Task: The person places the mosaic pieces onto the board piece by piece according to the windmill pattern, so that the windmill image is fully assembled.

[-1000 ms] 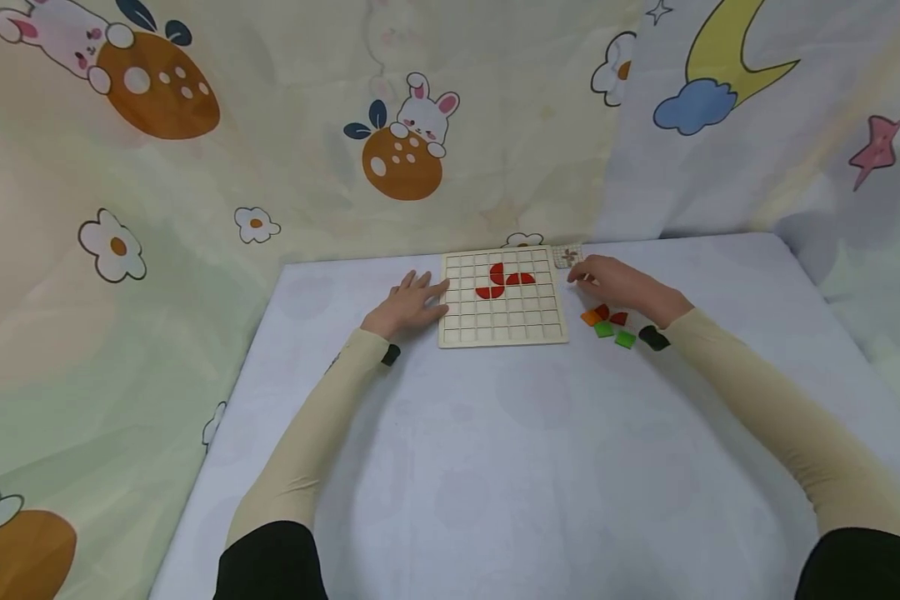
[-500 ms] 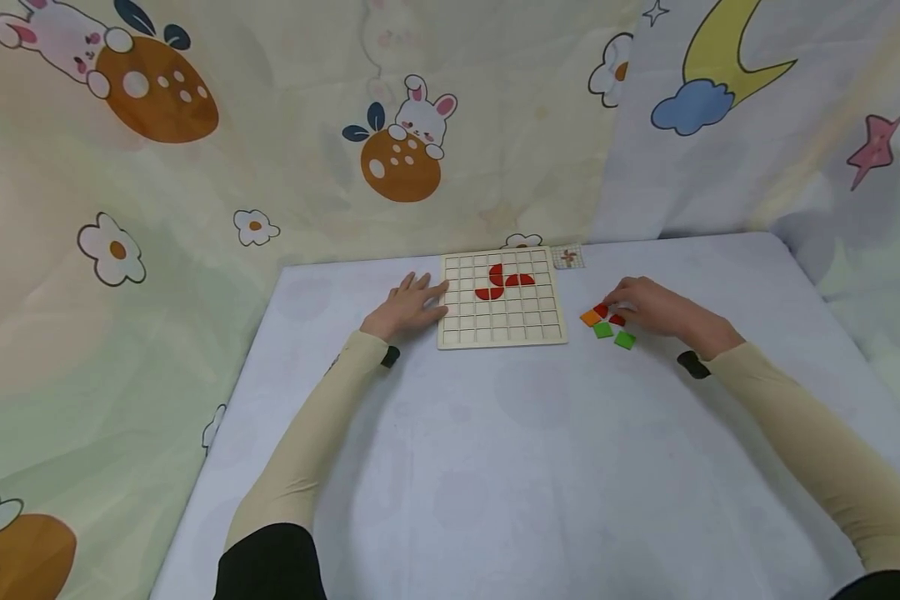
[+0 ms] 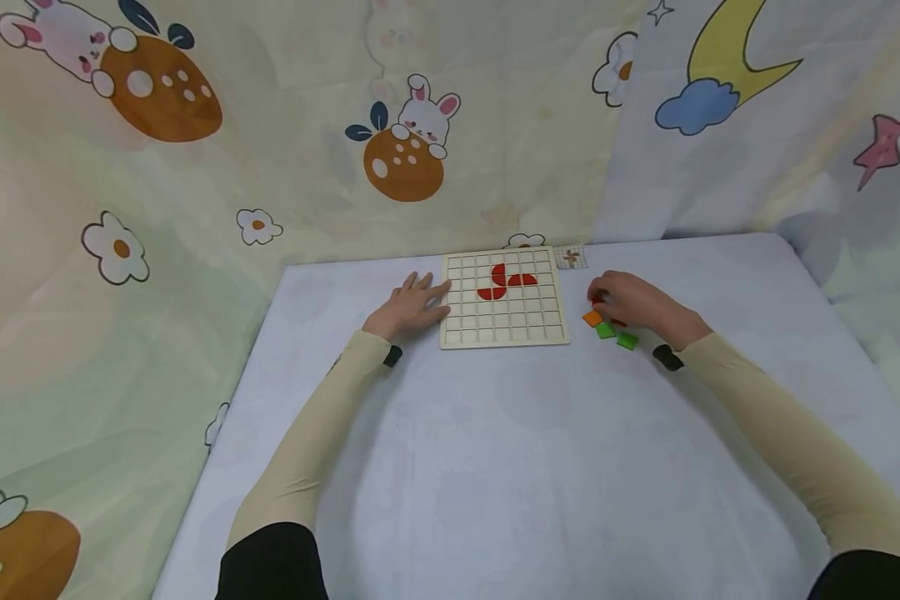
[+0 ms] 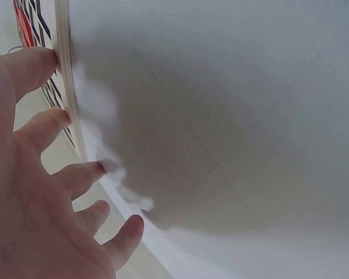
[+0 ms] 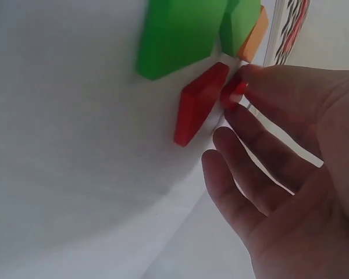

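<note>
Just now the right hand (image 3: pixel 636 302) has settled over the loose pieces, just past three o'clock from the gridded board (image 3: pixel 506 332). A second ago it hung up by the small printed card (image 3: pixel 572 257), at the board's two o'clock; half a second later it was down among the pieces. Now thumb and forefinger pinch one red piece (image 5: pixel 235 94) between them, the other fingers loosely bent. That piece sits a little toward twelve o'clock of where it lay before; whether it is fully off the surface (image 3: pixel 525 467), I can't tell.

So the supply at the side is being drawn on: a second red piece (image 5: pixel 199 107) lies right by the hand, and an orange piece (image 3: pixel 592 318), a near green piece (image 3: pixel 606 331) and a farther green piece (image 3: pixel 627 341) stay put, from about seven o'clock round to six below the hand.

Nothing on the board has changed: the red half-rounds (image 3: pixel 492 293) sit in its cells as they did, so the pinched piece counts, as I judge it, as picked but unplaced.

Over at nine o'clock, the left hand (image 3: pixel 407 309) hasn't moved; its fingers are spread, holding nothing, with fingertips touching the board's edge, which looks to me like steadying.
</note>
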Tool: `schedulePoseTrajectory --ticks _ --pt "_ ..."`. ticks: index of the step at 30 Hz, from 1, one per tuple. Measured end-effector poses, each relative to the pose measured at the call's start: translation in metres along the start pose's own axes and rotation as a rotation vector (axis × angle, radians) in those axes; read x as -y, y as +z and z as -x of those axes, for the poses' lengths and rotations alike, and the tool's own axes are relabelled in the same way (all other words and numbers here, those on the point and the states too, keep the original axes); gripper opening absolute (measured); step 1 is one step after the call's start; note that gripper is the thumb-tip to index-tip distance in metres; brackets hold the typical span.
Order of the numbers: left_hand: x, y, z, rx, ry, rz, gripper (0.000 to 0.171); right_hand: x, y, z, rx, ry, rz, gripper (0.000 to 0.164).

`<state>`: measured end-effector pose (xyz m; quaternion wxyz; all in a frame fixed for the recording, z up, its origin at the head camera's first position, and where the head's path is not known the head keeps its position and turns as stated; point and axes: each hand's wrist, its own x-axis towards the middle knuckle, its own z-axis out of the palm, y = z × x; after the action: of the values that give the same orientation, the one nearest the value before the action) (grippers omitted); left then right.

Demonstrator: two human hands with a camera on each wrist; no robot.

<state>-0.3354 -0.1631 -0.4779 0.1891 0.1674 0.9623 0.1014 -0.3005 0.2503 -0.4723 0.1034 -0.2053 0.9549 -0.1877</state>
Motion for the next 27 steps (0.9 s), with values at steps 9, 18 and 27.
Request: schedulePoseTrajectory --ticks 9,18,27 --pt "0.000 0.000 -0.001 -0.006 -0.003 -0.010 0.066 0.008 -0.003 -0.002 0.023 0.060 0.096 0.023" --pt "0.003 0.002 -0.002 -0.004 0.009 -0.006 0.065 0.033 -0.003 -0.020 -0.006 0.019 -0.102 0.025" --pt "0.004 0.003 -0.002 -0.017 0.005 -0.015 0.066 0.073 0.012 -0.061 0.030 -0.080 -0.023 0.009"
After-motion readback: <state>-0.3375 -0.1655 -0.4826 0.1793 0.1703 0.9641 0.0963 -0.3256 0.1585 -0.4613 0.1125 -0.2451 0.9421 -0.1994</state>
